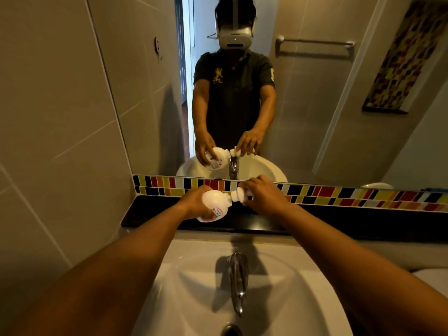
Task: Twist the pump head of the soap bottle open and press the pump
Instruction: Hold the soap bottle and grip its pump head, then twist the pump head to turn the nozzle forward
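A white round-bodied soap bottle (214,204) with a pink label is held tilted on its side above the black counter ledge, its neck pointing right. My left hand (194,202) wraps the bottle's body from the left. The white pump head (238,194) sticks out of the neck, and my right hand (263,196) closes its fingers around it from the right. The spout end of the pump is hidden under my right fingers.
A white basin (194,287) with a chrome tap (238,280) lies below my arms. The black ledge (150,214) runs behind it, topped by a strip of coloured tiles (339,196) and a mirror (303,105). A tiled wall stands on the left.
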The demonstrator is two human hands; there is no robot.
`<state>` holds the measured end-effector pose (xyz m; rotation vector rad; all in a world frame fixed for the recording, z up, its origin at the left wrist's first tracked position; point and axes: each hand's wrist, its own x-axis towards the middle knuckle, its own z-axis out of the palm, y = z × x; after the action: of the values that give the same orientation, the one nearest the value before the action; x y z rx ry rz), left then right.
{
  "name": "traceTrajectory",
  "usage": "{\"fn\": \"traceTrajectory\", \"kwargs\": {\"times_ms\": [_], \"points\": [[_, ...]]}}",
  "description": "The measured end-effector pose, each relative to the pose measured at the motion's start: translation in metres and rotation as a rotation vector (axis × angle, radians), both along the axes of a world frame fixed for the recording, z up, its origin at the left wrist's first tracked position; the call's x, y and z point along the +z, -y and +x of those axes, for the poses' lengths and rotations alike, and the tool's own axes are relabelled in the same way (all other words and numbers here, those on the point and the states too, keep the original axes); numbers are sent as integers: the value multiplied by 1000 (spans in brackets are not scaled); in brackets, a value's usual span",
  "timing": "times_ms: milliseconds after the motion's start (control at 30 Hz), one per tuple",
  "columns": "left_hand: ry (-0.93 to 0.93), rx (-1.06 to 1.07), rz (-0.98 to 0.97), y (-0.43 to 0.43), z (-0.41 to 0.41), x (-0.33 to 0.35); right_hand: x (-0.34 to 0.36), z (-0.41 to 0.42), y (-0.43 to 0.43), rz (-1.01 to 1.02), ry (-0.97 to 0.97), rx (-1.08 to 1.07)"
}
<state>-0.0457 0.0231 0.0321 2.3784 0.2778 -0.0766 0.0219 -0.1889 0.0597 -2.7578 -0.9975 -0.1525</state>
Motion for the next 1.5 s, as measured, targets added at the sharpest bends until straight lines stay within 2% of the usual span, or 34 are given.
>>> {"fn": "traceTrajectory", "kwargs": {"times_ms": [233, 433, 533, 700, 933, 1067, 1167, 1300, 1500], "points": [[-31, -41, -2, 8, -10, 17, 16, -17, 3, -85, 150, 85], [-55, -66, -61, 18, -14, 21, 17, -21, 7, -135, 166, 99], [-49, -75, -80, 22, -14, 25, 19, -24, 5, -116, 114, 83], [-37, -76, -134, 21, -12, 30, 16, -19, 4, 102, -105, 6], [-34, -76, -215, 22, -13, 29, 29, -17, 3, 787, -629, -185], [-22, -79, -270, 25, -11, 31, 25, -14, 4, 925, -812, -211], [-19, -77, -294, 25, -9, 32, 20, -12, 4, 938, -837, -171], [-11, -102, -289, 26, -8, 33, 20, -14, 2, 910, -758, -197], [16, -114, -327, 32, -3, 35, 24, -17, -1, 1040, -714, -286]]}}
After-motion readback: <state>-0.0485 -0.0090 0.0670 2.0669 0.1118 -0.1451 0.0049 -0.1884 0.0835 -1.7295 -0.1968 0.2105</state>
